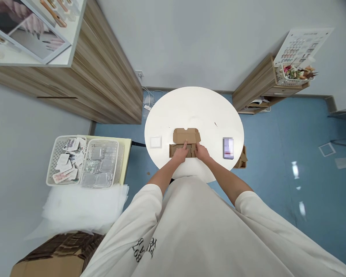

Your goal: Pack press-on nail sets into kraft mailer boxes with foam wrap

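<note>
A brown cardboard box (187,136) lies on the white round table (193,104) with its lid flap folded back, away from me. Its shallow body, nearer to me, is partly covered by my hands. My left hand (180,154) is at the box's near side, index finger stretched over the inside toward the crease and the other fingers curled and partly hidden. At the right end, my right hand (202,152) grips the side of the box near the lid's corner, its fingers closed around the cardboard.
A phone (228,148) lies on the table's right, a small white square item (155,142) on its left. White baskets (66,161) with cards and clear plastic cases stand on a side table at left. Wooden cabinets (109,69) flank the wall; an open carton (241,158) sits below the table's right edge.
</note>
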Tool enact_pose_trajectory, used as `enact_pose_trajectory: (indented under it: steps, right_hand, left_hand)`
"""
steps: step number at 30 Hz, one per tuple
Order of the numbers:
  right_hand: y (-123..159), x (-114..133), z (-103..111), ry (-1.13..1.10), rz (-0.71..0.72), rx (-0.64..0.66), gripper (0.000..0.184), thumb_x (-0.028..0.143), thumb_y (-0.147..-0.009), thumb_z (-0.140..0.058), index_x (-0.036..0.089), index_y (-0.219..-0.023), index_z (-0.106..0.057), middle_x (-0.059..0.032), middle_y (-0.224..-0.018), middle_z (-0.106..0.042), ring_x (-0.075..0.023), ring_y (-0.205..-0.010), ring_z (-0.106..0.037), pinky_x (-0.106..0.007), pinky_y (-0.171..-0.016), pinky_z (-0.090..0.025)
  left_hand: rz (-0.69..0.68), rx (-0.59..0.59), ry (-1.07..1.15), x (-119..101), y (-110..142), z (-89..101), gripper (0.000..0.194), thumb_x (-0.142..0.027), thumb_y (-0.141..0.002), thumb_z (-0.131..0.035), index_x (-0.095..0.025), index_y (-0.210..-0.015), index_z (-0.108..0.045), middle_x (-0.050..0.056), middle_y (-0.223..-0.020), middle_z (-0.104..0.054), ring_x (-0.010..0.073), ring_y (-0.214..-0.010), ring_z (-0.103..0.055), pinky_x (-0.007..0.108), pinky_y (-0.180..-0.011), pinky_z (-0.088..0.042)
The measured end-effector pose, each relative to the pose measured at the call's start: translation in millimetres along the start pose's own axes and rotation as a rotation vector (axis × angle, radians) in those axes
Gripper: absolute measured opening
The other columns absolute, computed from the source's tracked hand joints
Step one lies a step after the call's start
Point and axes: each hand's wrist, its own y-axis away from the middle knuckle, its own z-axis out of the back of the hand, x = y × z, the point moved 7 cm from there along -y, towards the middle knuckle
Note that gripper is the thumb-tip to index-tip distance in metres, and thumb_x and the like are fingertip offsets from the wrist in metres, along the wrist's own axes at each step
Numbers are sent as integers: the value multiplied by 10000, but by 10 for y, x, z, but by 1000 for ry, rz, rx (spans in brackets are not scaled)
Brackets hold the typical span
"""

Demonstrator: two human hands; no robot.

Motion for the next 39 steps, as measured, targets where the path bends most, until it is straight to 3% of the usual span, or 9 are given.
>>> enact_pose_trajectory:
  steps: [13, 17, 20, 24, 29, 34, 36, 39]
  right_hand:
    - [51, 142, -5, 108, -73, -25, 303, 116, -944, -427, 202, -1233, -454, -138, -1088, -607, -247, -891, -641, -328, -726, -444]
    - [115, 137, -15, 56, -19, -60, 319, 146, -960, -410, 202, -1271, -452, -154, -1158, -584, -256, -925, -637, -341, -740, -472]
    - [214, 124, 8, 37, 83, -80, 378, 254, -967, -474, 215, -1339, -423, -171, -1397, -463, -266, -1010, -625, -351, -746, -499]
    - [305, 145, 14, 90, 217, -50, 645, 358, -889, -648, 274, -1450, -341, -138, -1599, -236, -296, -1176, -562, -365, -793, -521]
    - [224, 207, -11, 192, 253, 15, 736, 358, -814, -757, 288, -1438, -373, -129, -1615, -227, -317, -1190, -540, -392, -833, -519]
    - [161, 248, -42, 277, 273, 47, 647, 294, -813, -748, 254, -1382, -441, -130, -1611, -270, -319, -1135, -560, -417, -878, -500]
    - [168, 248, -41, 263, 268, 36, 724, 283, -815, -745, 261, -1442, -385, -135, -1606, -284, -315, -1133, -562, -416, -894, -490]
    - [186, 256, -44, 254, 265, 16, 885, 276, -820, -734, 268, -1547, -229, -147, -1606, -286, -317, -1139, -559, -407, -901, -483]
  left_hand:
    - [8, 20, 69, -7, 27, 5, 397, -242, -825, -744, -189, -1188, -591, 71, -1696, 167, 287, -1053, -656, 443, -845, -569]
    - [18, 4, 113, 8, 21, -2, 389, -264, -828, -731, -190, -1187, -603, 50, -1693, 181, 312, -1056, -655, 483, -856, -572]
    - [14, -11, 157, 30, 11, -16, 407, -306, -831, -727, -192, -1201, -603, 39, -1686, 210, 323, -1070, -652, 500, -878, -568]
    - [10, -5, 175, 52, -8, -47, 405, -306, -820, -738, -192, -1189, -614, 40, -1692, 190, 326, -1084, -647, 502, -900, -561]
    - [-7, -9, 158, 44, -4, -46, 402, -262, -813, -745, -188, -1183, -606, 69, -1697, 163, 321, -1101, -644, 490, -917, -552]
    - [7, -29, 127, 32, 54, -43, 392, -214, -849, -687, -201, -1217, -555, 93, -1699, 139, 282, -1060, -661, 452, -903, -548]
    - [7, -61, 139, 21, 138, -41, 438, -186, -856, -651, -215, -1273, -522, 92, -1705, 107, 279, -1094, -652, 459, -958, -520]
    - [17, -188, 158, 38, 388, -14, 612, -138, -838, -626, -228, -1411, -430, 114, -1708, 11, 323, -1316, -524, 509, -1127, -376]
